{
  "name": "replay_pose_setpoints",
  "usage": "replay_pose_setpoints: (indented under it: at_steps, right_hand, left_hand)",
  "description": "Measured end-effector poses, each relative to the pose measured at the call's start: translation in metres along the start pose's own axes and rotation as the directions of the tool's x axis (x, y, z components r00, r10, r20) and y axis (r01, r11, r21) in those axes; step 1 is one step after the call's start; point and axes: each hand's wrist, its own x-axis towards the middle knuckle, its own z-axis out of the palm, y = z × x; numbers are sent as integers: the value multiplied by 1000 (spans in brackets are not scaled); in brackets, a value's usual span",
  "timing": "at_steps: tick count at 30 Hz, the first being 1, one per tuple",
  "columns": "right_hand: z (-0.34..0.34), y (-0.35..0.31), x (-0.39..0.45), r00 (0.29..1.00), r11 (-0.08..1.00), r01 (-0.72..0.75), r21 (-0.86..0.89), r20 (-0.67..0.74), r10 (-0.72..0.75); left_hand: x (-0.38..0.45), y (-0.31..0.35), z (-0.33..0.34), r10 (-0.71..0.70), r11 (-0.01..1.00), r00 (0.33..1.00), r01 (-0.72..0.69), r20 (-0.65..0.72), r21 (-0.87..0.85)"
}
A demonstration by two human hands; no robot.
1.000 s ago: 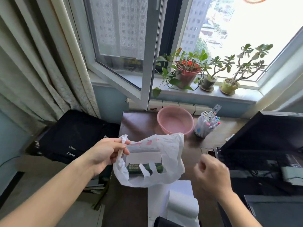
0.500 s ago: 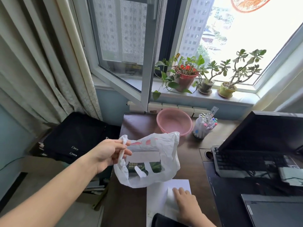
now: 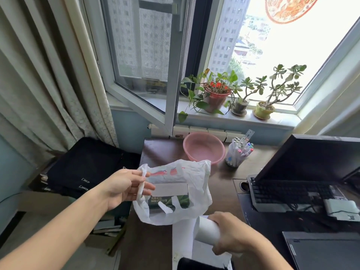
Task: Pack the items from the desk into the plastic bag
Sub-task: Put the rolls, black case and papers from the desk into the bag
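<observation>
A thin white plastic bag (image 3: 196,184) hangs above the brown desk (image 3: 155,240), and my left hand (image 3: 124,187) pinches its left handle. Through the plastic shows a white and green box (image 3: 171,195) inside the bag. My right hand (image 3: 230,233) is closed around a white paper roll (image 3: 205,229), lifted just below the bag's right bottom corner. The roll's loose white sheet (image 3: 182,244) lies on the desk beneath it.
A pink basin (image 3: 203,148) and a cup of markers (image 3: 236,154) stand at the desk's back. A black keyboard (image 3: 288,193), monitor (image 3: 315,158) and laptop (image 3: 327,250) fill the right. A dark object (image 3: 196,265) lies at the front edge. A black case (image 3: 85,164) sits left of the desk.
My right hand came down onto the white roll on the desk, closed on it and lifted it toward the bag. My left hand kept holding the bag up.
</observation>
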Motion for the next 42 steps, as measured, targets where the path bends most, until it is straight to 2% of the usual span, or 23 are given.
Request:
replay_pose_setpoints:
  at_steps: [2, 4, 8, 11, 14, 21, 27, 32, 37, 42]
  right_hand:
    - [-24, -23, -17, 996, 996, 85, 30, 6, -85]
    - [-45, -46, -32, 984, 973, 177, 147, 7, -180]
    - [-82, -90, -49, 939, 908, 343, 241, -128, -321]
    - [-103, -115, -49, 885, 892, 432, 130, -250, -392]
    - [-121, -133, -46, 837, 898, 439, -18, -355, -416]
    - [-155, -156, -36, 823, 892, 451, -46, -366, -435]
    - [-120, -146, 34, 918, 915, 274, -295, -202, -340]
    - [-61, -122, 95, 979, 917, 163, -363, -52, -195]
    - [-8, -109, 144, 991, 917, 121, -380, 93, -92]
    - [24, -94, 185, 974, 923, 92, -374, 225, -6]
  left_hand:
    - [-1, 0, 0, 1, 1000, 1000, -1, 6, 0]
    - [-2, 1, 0, 1, 1000, 1000, -1, 9, 9]
    - [-3, 3, -2, 4, 1000, 1000, -4, 4, 20]
    - [-4, 4, -4, 9, 1000, 1000, -9, -4, 29]
    - [-3, 2, -6, 12, 1000, 1000, -11, -19, 26]
    - [-4, 1, -9, 26, 998, 1000, -25, -13, 56]
    - [-6, 4, -8, 19, 1000, 997, -18, -70, 20]
    - [-3, 3, -12, 16, 1000, 999, -15, -46, 20]
    - [-5, 4, -9, 9, 999, 1000, -10, 19, 31]
    - [-3, 6, -10, 16, 1000, 999, -17, 31, 26]
